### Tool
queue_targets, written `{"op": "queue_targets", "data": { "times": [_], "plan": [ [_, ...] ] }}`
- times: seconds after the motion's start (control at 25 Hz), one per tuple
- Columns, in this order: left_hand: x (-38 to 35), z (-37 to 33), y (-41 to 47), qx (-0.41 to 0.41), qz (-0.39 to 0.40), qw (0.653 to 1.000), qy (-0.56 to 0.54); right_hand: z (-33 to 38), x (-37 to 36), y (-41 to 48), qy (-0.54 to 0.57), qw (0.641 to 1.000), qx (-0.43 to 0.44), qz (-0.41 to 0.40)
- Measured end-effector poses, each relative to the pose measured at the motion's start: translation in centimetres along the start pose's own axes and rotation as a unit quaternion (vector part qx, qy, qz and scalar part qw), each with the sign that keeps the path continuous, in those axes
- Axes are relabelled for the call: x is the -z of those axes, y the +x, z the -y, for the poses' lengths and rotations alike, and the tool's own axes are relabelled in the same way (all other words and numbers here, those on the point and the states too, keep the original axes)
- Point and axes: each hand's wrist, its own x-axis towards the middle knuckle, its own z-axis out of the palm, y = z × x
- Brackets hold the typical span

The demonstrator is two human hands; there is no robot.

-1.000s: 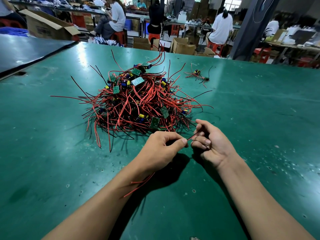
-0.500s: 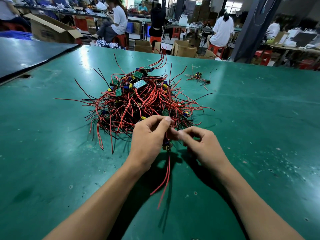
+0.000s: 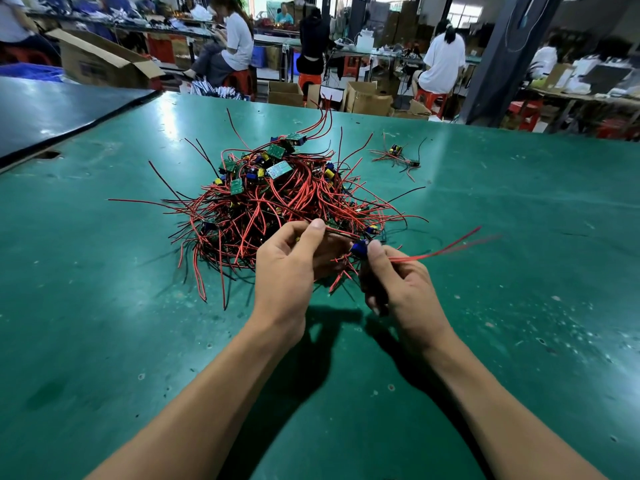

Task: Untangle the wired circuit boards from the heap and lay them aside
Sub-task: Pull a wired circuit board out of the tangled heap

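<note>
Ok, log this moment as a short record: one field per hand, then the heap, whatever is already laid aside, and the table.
left grip: curled round tangled wires at the heap's near edge
right grip: pinches a small board with a blue part; its red leads trail right, blurred
heap: red and black wires with green boards, just beyond both hands
laid aside: one small wired cluster, apart from the heap, far right
table: green, scuffed surface
</note>
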Motion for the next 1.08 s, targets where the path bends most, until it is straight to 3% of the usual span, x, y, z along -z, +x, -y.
{"op": "queue_targets", "data": {
  "times": [0.2,0.36,0.44,0.52,0.76,1.08],
  "plan": [
    [0.6,0.4,0.0,0.013,0.1,0.995,0.006,0.9,0.6,0.7,0.178,0.979,-0.099,-0.01],
    [0.5,1.0,0.0,0.135,0.156,0.978,0.018,1.1,1.3,0.4,0.243,0.948,-0.174,0.111],
    [0.4,1.0,0.0,0.219,0.19,0.957,-0.002,1.1,1.4,0.1,0.209,0.942,-0.198,0.171],
    [0.7,1.1,0.3,0.254,0.228,0.94,0.017,1.1,1.7,0.0,0.134,0.949,-0.212,0.189],
    [1.0,1.7,-0.2,0.24,0.213,0.946,-0.038,0.5,2.4,0.4,0.087,0.967,-0.196,0.14],
    [1.0,2.2,-0.6,0.199,0.2,0.958,0.058,0.1,3.0,0.5,0.085,0.979,-0.159,0.097]
  ]
}}
